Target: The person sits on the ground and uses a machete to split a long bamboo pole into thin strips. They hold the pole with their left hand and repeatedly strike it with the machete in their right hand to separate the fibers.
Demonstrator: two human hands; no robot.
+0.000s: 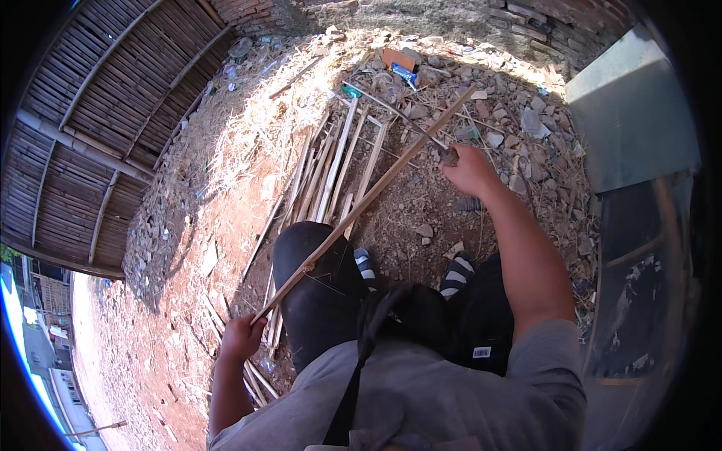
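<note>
My left hand (242, 337) is closed round the lower end of a long bamboo strip (359, 208). The strip slants across my left thigh, up and away to the right. My right hand (470, 173) grips the handle of a machete (406, 118), whose thin, dark blade points to the far left. Blade and strip cross just ahead of my right hand; whether they touch, I cannot tell. A rough knot with loose fibres shows on the strip over my thigh.
Several bamboo strips (336, 161) lie on the ground ahead. Rubble (519, 143) and a blue wrapper (404, 73) lie beyond. A woven bamboo wall (90, 83) stands left, a brick wall (519, 26) at the back, and a grey-green panel (632, 113) on the right.
</note>
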